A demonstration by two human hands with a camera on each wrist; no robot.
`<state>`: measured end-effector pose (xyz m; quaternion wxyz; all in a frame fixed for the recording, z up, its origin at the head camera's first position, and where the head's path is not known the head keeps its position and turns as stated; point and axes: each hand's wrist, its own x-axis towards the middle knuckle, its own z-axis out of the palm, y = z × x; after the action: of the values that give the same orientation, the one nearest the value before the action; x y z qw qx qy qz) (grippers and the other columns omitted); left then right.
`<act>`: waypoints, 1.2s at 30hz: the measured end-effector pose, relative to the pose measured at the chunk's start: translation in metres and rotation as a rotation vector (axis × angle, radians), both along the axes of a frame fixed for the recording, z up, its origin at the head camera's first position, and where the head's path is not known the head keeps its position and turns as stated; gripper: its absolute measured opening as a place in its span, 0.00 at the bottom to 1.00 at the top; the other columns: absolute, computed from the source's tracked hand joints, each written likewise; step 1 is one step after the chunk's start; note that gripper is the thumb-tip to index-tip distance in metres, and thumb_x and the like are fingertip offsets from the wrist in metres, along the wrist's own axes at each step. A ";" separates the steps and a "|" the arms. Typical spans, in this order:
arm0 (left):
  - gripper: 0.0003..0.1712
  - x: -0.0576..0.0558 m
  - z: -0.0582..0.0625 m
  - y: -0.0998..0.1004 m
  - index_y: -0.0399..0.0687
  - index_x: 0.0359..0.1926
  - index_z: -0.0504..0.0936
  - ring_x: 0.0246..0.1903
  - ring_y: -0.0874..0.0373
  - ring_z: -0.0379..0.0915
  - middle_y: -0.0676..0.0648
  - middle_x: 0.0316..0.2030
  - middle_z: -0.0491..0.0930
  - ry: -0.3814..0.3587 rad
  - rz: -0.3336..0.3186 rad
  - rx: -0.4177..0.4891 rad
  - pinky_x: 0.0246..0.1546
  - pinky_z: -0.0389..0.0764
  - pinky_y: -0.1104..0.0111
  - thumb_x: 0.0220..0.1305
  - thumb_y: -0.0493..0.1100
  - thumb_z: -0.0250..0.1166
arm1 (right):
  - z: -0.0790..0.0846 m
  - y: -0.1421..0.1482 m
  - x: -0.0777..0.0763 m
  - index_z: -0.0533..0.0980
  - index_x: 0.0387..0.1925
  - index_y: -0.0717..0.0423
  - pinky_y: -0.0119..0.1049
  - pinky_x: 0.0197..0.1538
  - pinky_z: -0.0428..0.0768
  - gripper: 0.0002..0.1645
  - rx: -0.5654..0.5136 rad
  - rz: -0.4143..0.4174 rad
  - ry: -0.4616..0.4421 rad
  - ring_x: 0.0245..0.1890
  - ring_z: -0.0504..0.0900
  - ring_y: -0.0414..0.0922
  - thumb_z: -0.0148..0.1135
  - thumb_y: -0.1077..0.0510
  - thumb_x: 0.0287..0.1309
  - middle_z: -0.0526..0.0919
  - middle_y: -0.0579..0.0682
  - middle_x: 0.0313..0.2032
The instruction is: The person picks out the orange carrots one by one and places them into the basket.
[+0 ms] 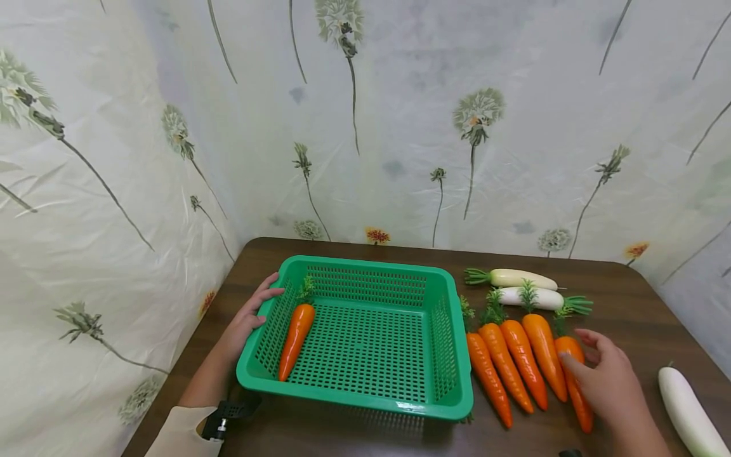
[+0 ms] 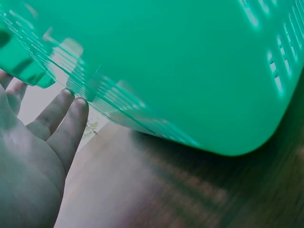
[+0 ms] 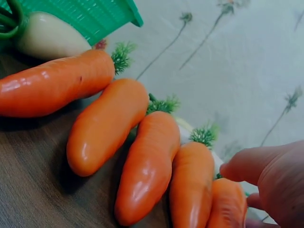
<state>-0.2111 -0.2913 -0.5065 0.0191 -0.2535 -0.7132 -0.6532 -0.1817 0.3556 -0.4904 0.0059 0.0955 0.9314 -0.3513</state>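
A green plastic basket [image 1: 365, 398] sits on the table with one carrot [image 1: 297, 339] lying along its left side. My left hand [image 1: 251, 320] touches the basket's left wall, and the left wrist view shows those fingers [image 2: 57, 116] straight against it. Right of the basket, several orange carrots [image 1: 516, 355] with green tops lie in a row. Over the rightmost carrot [image 1: 575, 387] is my right hand [image 1: 605, 374], thumb and fingers apart around its upper end. In the right wrist view the thumb [image 3: 251, 164] hangs just above that carrot [image 3: 228, 202].
Two white radishes, one [image 1: 522, 278] behind the other [image 1: 531, 297], lie beyond the carrot tops. A long white vegetable [image 1: 691, 409] lies at the far right. Beside the basket, another white radish [image 3: 52, 35] shows in the right wrist view. Flower-patterned cloth [image 1: 400, 127] hangs behind the brown table [image 1: 628, 298].
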 end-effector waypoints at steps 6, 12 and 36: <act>0.33 0.000 0.001 0.000 0.22 0.70 0.61 0.78 0.65 0.43 0.39 0.84 0.39 0.006 -0.009 0.001 0.69 0.61 0.75 0.63 0.29 0.40 | -0.004 0.001 0.001 0.57 0.77 0.68 0.60 0.47 0.81 0.47 0.008 0.004 -0.019 0.62 0.71 0.75 0.59 0.41 0.72 0.61 0.79 0.70; 0.33 0.001 0.003 0.001 0.21 0.70 0.62 0.78 0.61 0.42 0.37 0.83 0.39 -0.008 0.018 -0.008 0.68 0.63 0.76 0.63 0.29 0.40 | -0.004 0.001 -0.002 0.57 0.76 0.69 0.53 0.44 0.81 0.45 0.019 0.026 -0.005 0.59 0.73 0.73 0.60 0.44 0.73 0.63 0.79 0.69; 0.33 0.005 0.007 0.004 0.20 0.69 0.60 0.81 0.41 0.35 0.36 0.83 0.39 -0.013 0.024 -0.020 0.68 0.61 0.77 0.61 0.28 0.40 | -0.010 0.009 -0.004 0.54 0.80 0.63 0.67 0.56 0.73 0.51 -0.008 -0.029 -0.135 0.67 0.65 0.74 0.57 0.35 0.72 0.58 0.76 0.74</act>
<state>-0.2064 -0.2874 -0.5000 0.0199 -0.2408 -0.7227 -0.6476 -0.1859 0.3642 -0.5002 0.0642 0.1323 0.9260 -0.3476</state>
